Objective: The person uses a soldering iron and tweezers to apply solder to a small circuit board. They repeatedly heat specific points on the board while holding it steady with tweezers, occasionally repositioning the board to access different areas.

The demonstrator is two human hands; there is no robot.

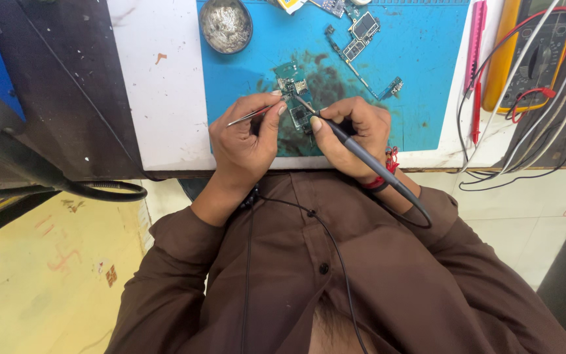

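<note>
A small green circuit board (291, 73) lies on the blue work mat (420, 52), on a dark stained patch. My left hand (244, 141) pinches thin metal tweezers (257, 115) whose tips reach the board's lower edge. My right hand (354, 134) grips a dark soldering iron (355, 147) like a pen, its tip meeting the tweezers' tips on the board. The iron's cord runs back over my right wrist.
A round metal tin (225, 25) sits at the mat's far left. Other board pieces (363, 29) lie at the mat's top. A yellow multimeter (530, 52) with red and black leads stands at right, next to a pink tool (476, 33). White bench edge (158, 85) at left.
</note>
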